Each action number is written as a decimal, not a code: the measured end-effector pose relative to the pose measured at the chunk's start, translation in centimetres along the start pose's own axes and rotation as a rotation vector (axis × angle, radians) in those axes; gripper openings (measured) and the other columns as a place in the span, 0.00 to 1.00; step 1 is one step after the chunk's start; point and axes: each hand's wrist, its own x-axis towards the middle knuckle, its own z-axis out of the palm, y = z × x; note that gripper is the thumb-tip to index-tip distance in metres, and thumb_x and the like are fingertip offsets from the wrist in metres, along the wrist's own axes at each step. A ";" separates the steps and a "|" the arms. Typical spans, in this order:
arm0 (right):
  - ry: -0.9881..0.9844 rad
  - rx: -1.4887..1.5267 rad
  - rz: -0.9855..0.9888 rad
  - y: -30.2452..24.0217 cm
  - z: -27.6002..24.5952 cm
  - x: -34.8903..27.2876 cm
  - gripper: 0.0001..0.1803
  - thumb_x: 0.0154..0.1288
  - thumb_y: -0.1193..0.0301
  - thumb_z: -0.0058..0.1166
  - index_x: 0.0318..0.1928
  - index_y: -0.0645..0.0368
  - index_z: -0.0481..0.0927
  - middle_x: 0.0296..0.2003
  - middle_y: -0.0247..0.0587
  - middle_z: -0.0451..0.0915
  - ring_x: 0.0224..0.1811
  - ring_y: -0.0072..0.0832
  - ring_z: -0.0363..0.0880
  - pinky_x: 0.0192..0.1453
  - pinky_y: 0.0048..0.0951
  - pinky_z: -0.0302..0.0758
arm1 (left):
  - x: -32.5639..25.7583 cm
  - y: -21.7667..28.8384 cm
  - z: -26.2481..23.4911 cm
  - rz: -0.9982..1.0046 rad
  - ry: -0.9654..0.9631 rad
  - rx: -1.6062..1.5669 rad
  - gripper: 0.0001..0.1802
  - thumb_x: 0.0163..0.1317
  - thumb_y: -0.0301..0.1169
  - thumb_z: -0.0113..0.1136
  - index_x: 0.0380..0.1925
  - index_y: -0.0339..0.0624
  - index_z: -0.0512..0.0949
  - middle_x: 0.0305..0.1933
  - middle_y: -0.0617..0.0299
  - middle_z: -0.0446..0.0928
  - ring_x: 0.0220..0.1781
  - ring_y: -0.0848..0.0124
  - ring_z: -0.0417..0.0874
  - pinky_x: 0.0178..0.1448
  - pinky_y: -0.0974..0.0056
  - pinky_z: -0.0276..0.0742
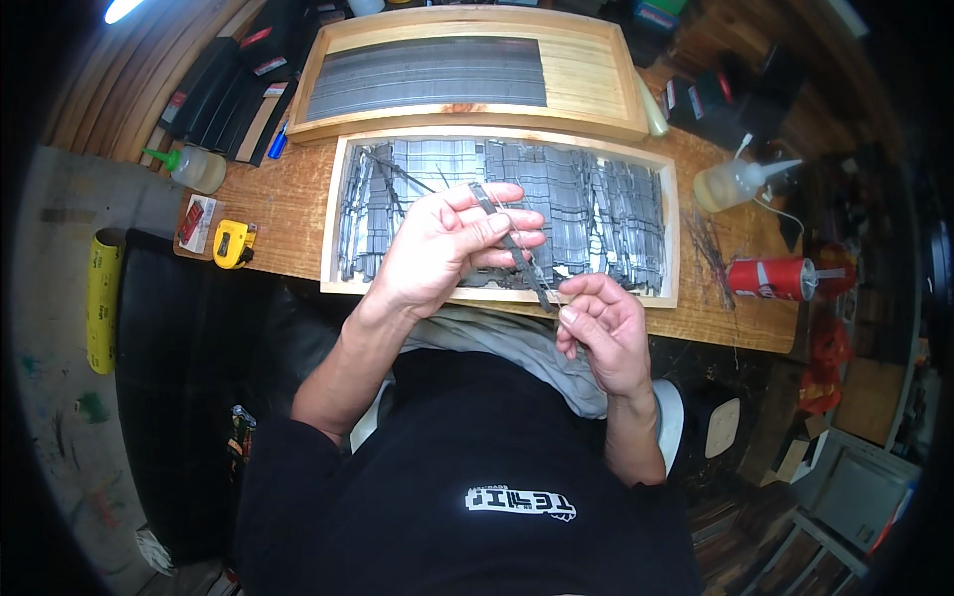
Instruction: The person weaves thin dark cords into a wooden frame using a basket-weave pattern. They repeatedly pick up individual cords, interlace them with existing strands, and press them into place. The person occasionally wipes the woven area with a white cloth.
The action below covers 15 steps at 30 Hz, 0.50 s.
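Light is even and fairly bright over the counter (288, 204), coming partly from a glowing lamp (121, 10) at the upper left. The corners fall to black, straight edges bow strongly, and the rim looks soft.

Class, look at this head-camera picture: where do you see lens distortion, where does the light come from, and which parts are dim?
Head view: the fisheye bows the far wooden tray and darkens the corners; a bright lamp glares at top left; the left hand and right hand are evenly lit and sharp; the floor at right lies in shadow.
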 end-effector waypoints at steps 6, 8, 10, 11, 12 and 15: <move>-0.068 0.122 0.243 -0.4 -0.3 0.1 0.06 0.74 0.76 0.59 0.47 0.60 0.75 0.25 0.34 0.81 0.21 0.17 0.78 0.22 0.18 0.72 | 0.1 -0.9 0.0 -0.030 -0.086 -0.071 0.15 0.75 0.24 0.60 0.59 0.30 0.77 0.49 0.45 0.86 0.52 0.57 0.91 0.54 0.61 0.92; -0.075 -0.044 0.068 0.3 -0.2 -0.3 0.09 0.71 0.78 0.64 0.47 0.60 0.77 0.31 0.34 0.83 0.28 0.16 0.81 0.29 0.17 0.76 | -0.1 -0.9 0.1 -0.021 -0.054 -0.061 0.16 0.73 0.24 0.64 0.57 0.30 0.78 0.48 0.47 0.87 0.49 0.58 0.92 0.50 0.65 0.92; -0.076 -0.225 -0.189 0.9 0.6 -0.9 0.13 0.65 0.79 0.70 0.46 0.62 0.79 0.35 0.35 0.84 0.35 0.18 0.84 0.35 0.19 0.80 | -0.5 -0.7 -0.1 -0.021 -0.010 -0.049 0.16 0.73 0.23 0.64 0.57 0.30 0.79 0.48 0.46 0.87 0.50 0.58 0.92 0.50 0.64 0.93; -0.081 -0.334 -0.291 0.6 1.0 -1.2 0.14 0.62 0.80 0.73 0.45 0.63 0.81 0.38 0.36 0.85 0.39 0.19 0.85 0.38 0.20 0.81 | -0.7 -0.5 0.1 -0.041 0.025 -0.035 0.16 0.72 0.23 0.64 0.57 0.31 0.79 0.49 0.45 0.87 0.50 0.57 0.92 0.50 0.64 0.93; -0.109 -0.408 -0.401 0.5 0.8 -1.2 0.13 0.59 0.81 0.74 0.43 0.64 0.85 0.39 0.39 0.87 0.40 0.24 0.87 0.40 0.23 0.83 | -0.7 -0.9 0.2 -0.045 0.017 -0.025 0.16 0.73 0.24 0.63 0.58 0.31 0.79 0.50 0.44 0.87 0.51 0.57 0.92 0.51 0.62 0.93; -0.127 -0.524 -0.570 0.4 0.8 -1.4 0.10 0.60 0.83 0.72 0.43 0.64 0.90 0.39 0.45 0.90 0.40 0.31 0.91 0.42 0.27 0.87 | -1.1 -1.4 1.5 -0.088 -0.021 -0.046 0.15 0.75 0.27 0.61 0.58 0.31 0.79 0.49 0.44 0.87 0.51 0.56 0.92 0.53 0.61 0.92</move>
